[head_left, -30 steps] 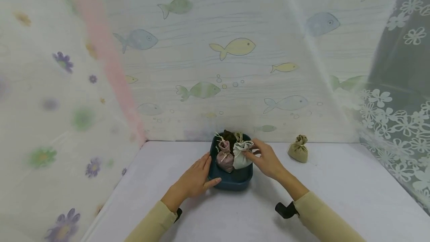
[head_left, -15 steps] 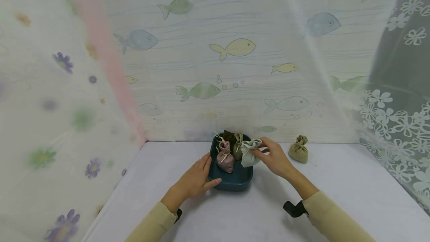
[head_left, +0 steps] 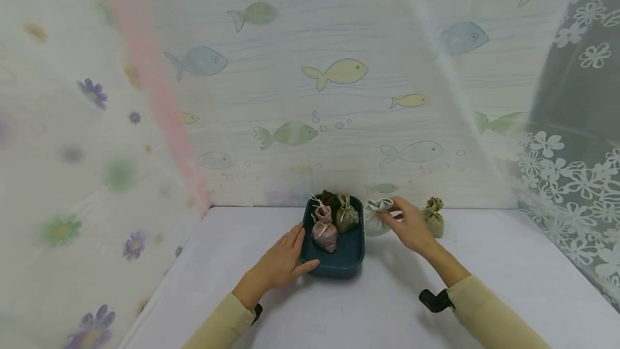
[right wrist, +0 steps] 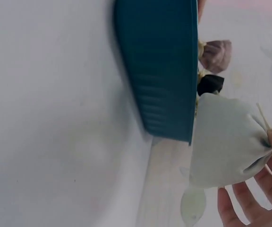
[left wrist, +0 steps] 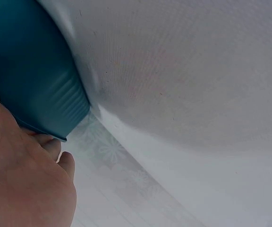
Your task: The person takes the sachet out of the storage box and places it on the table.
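A dark blue plastic basin (head_left: 334, 271) sits on the table. My left hand (head_left: 280, 260) rests along its left side, fingers straight and thumb at the front corner; the left wrist view shows the palm by the wall. My right hand (head_left: 410, 229) pinches the gathered neck of a pale drawstring pouch (head_left: 375, 223), held just off the basin's right side. In the right wrist view this pale pouch (right wrist: 225, 142) hangs near the rim, thumb on its tie. Inside the basin lie a mauve pouch (head_left: 325, 233), a green pouch (head_left: 346, 217) and a dark brown one (head_left: 330, 199).
Behind my right hand, an olive drawstring pouch (head_left: 435, 217) stands on the white table (head_left: 339, 316), partly hidden. A curtain printed with fish (head_left: 290, 133) hangs at the table's back edge. Sheer floral cloth (head_left: 576, 176) hangs on the right.
My right hand has lifted the pale pouch out of the basin and carried it right, uncovering the green pouch. My left hand has stayed in place.
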Available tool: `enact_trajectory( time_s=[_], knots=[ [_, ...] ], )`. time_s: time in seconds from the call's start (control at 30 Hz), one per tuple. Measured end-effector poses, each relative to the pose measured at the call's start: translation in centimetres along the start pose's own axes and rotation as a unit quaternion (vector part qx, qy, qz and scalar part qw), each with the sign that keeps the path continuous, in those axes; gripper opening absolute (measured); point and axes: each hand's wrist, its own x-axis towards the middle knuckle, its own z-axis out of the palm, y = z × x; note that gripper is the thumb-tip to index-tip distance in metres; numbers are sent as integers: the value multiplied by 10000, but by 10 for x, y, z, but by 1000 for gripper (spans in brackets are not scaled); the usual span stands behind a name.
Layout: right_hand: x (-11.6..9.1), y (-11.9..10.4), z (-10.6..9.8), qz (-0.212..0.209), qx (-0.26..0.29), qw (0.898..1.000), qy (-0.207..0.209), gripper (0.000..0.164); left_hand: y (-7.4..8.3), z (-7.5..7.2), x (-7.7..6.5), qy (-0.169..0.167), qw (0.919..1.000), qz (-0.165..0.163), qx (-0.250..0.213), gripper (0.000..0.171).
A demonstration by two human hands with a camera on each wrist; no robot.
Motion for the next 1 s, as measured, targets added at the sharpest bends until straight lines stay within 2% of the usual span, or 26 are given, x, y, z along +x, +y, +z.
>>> enact_trajectory(
  time_s=[0.27, 0.53, 1.0],
  knots=[
    [0, 13, -6, 149, -157, 9995, 247, 19, 0, 0, -1, 3, 10000, -19, -12, 99],
    [-3, 27, -8, 316, -220, 9988, 298, 18, 1, 0, -2, -25, 10000, -30, -27, 98],
    [-4, 41, -7, 580, -629, 9952, 471, 18, 1, -2, -1, -60, 10000, -21, -2, 97]
  ],
)
